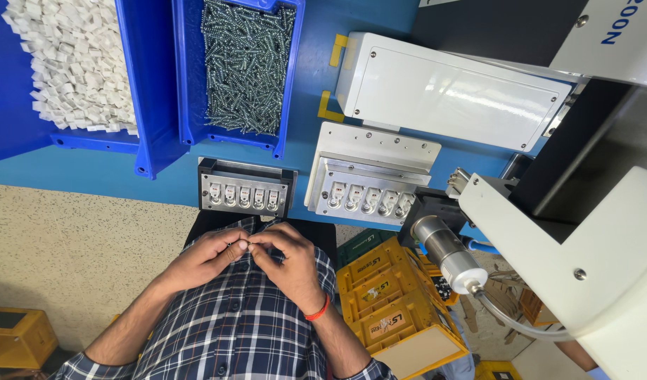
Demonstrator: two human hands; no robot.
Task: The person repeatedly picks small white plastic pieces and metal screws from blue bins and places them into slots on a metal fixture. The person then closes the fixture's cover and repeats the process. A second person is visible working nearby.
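My left hand [205, 257] and my right hand [290, 259] meet just below the table's front edge, over my checked shirt. Their fingertips pinch a small pale part [243, 245] between them; what else they hold is too small to tell. A red band circles my right wrist. Right above my hands a dark fixture [245, 169] on the blue table [316, 77] holds a row of several small white-and-metal pieces. To its right a silver fixture [369, 151] holds a similar row.
At the back left, one blue bin [151, 105] holds small white blocks and another [290, 77] holds screws. A white box [443, 88] lies behind the silver fixture. A white machine housing [584, 232] with a metal cylinder [446, 253] fills the right. Yellow crates [387, 302] stand on the floor.
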